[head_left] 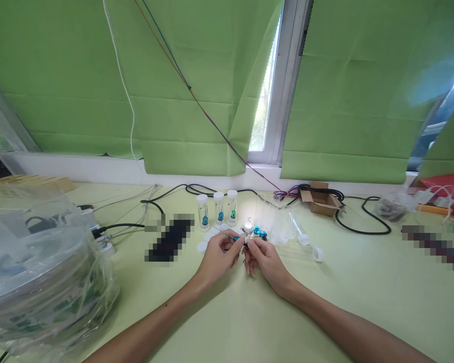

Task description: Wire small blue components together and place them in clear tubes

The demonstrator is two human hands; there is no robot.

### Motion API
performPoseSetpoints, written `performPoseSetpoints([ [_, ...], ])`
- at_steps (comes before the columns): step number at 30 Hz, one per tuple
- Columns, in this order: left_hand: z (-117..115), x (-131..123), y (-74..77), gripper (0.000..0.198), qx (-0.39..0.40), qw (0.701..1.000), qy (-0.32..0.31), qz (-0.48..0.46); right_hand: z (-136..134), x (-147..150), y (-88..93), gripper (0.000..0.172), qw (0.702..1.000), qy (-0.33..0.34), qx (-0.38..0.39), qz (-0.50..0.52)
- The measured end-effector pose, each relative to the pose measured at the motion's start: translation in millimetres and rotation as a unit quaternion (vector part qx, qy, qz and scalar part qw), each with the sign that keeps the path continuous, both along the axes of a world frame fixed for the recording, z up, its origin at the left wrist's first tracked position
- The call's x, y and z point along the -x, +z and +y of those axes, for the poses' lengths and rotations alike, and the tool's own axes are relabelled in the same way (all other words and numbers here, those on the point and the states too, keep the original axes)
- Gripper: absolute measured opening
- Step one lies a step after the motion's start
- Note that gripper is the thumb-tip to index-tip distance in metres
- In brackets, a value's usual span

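In the middle of the table, my left hand (pixel 220 250) is closed in a pinch on a small blue part (pixel 236 239) with a thin metal rod extending to the left. Close against it, my right hand (pixel 265 256) also pinches at the same small assembly, whose details are too small to make out. Just beyond the fingertips lie several small blue metal parts (pixel 260 232) beside a round white piece (pixel 247 228). Behind my left hand stand three clear tubes with white ends: two hold blue parts (pixel 205 220), one a green part (pixel 233 214).
More clear tubes (pixel 295 224) and a loose white cap (pixel 318 254) lie to the right. An open cardboard box (pixel 322 201) and black cables (pixel 363 229) sit by the wall. At left is a large plastic-wrapped reel (pixel 53 282); white discs (pixel 202 246) lie near my left hand.
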State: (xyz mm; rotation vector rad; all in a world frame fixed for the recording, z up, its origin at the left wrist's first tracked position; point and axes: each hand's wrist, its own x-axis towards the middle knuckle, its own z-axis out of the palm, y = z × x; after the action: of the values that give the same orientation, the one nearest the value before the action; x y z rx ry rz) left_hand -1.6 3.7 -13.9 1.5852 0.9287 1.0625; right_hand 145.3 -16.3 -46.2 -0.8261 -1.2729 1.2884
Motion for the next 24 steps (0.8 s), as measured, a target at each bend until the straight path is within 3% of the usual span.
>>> performPoseSetpoints([
  [9, -2.9, -1.6, 1.5, 0.032, 0.024, 0.999, 0.0, -0.023, 0.5, 0.1, 2.0, 0.053, 0.999, -0.004, 0.035, -0.02],
  [16, -1.1, -2.0, 2.5, 0.032, 0.056, 0.995, 0.034, -0.069, -2.8, 0.4, 6.8, 0.041, 1.0, -0.003, 0.019, -0.014],
  [24, -2.8, -3.5, 6.7, 0.033, 0.068, 0.995, 0.034, -0.068, -2.1, 0.1, 4.6, 0.039, 0.999, 0.022, 0.002, -0.025],
])
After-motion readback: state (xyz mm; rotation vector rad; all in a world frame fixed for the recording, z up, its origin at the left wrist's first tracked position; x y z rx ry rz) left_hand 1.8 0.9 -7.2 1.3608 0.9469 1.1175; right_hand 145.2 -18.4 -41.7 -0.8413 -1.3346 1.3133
